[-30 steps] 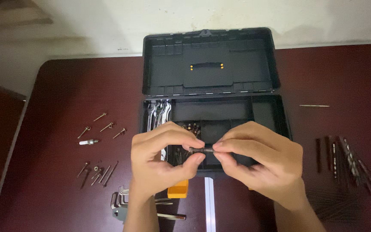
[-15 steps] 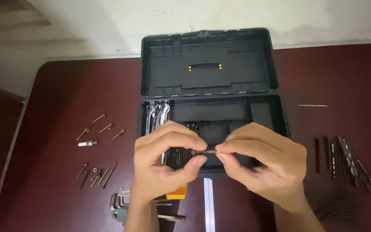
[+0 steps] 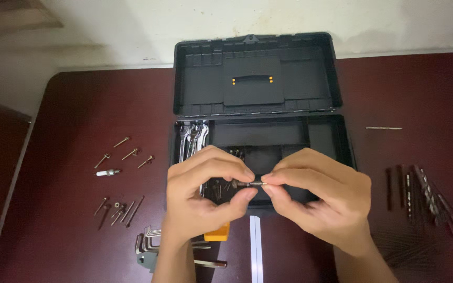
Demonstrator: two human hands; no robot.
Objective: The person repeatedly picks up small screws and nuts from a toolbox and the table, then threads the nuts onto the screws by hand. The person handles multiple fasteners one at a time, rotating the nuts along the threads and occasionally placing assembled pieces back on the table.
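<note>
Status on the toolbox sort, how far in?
Done: wrenches and a few small bits lie in the open toolbox. In hand: left hand and right hand pinch one small bit together. Left: screws, hex keys and drill bits on the table.

A small dark metal bolt (image 3: 250, 184) lies level, pinched at each end between fingertips, held above the front of the open black toolbox (image 3: 260, 141) on the worktop.
</note>
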